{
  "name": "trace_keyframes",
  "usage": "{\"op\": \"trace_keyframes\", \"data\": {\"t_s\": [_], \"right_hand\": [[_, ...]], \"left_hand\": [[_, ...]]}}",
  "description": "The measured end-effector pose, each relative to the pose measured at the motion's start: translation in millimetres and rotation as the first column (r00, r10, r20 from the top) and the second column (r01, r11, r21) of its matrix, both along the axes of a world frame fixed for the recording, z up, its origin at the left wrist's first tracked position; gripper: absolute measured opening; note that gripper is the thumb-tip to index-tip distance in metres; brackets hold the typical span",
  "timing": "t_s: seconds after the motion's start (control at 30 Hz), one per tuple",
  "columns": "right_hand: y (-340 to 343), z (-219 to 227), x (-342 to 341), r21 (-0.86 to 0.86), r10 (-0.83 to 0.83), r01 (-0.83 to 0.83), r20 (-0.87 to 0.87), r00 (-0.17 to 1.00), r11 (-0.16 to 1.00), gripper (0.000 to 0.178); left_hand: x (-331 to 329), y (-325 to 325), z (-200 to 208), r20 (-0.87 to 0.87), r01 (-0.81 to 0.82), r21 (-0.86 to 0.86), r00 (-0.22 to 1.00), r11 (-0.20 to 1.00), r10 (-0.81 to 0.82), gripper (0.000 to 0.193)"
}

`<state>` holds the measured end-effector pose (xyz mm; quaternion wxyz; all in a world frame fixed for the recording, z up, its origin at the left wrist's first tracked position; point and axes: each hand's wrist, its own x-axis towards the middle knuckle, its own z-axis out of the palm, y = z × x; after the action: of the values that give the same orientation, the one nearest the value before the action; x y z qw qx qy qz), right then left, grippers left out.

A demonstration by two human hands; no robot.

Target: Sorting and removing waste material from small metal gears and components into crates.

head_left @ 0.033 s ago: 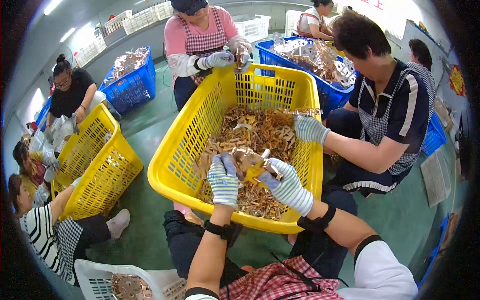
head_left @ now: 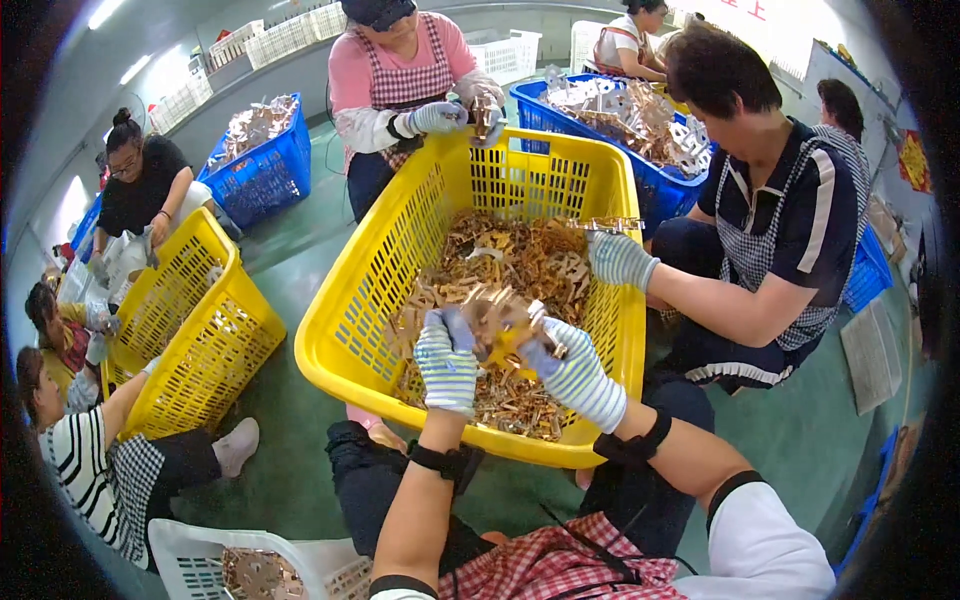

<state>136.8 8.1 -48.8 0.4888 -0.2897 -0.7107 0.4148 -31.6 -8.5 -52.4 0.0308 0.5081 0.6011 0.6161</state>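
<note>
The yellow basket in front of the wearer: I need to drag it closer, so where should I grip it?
Grip the yellow basket by its near rim, coming from above on the wearer's side. That thick rolled edge is bare there and nearest, while the slotted walls flare outward and the inside is heaped with metal pieces.

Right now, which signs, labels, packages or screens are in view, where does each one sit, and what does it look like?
Wall sign: far right edge, red patch with yellow marks, small and blurred.
Banner: top right on the pale wall, red marks on white, cut off by the frame.
Flat grey sheet: on the floor at right, beside the seated person in the striped shirt; rectangular.
No screens or packages show.
</note>
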Motion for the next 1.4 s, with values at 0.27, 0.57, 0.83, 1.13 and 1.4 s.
{"op": "trace_keyframes", "data": {"t_s": [0.27,0.57,0.83,1.13,1.4], "right_hand": [[-13,15,-7,-0.183,0.048,-0.019,0.152,0.987,0.983,0.021],[-30,19,-18,0.147,-0.114,0.085,0.204,0.972,0.986,0.02],[-20,14,-22,-0.487,-0.066,0.016,-0.085,0.994,0.873,0.024],[-28,14,-25,-0.28,0.008,0.049,0.202,0.979,0.959,0.023],[-21,25,-19,-0.699,-0.014,-0.054,-0.091,0.996,0.713,0.015]], "left_hand": [[0,2,12,0.129,0.078,0.018,0.989,0.997,-0.079,0.02],[-6,-4,16,-0.145,-0.002,-0.025,0.989,1.0,-0.002,0.016],[-6,-14,13,0.197,0.024,-0.002,0.98,1.0,-0.023,0.02],[-4,-12,21,-0.262,0.109,-0.158,0.954,0.981,-0.148,0.019],[-6,-15,22,0.161,0.099,0.005,0.982,0.995,-0.098,0.015]]}}
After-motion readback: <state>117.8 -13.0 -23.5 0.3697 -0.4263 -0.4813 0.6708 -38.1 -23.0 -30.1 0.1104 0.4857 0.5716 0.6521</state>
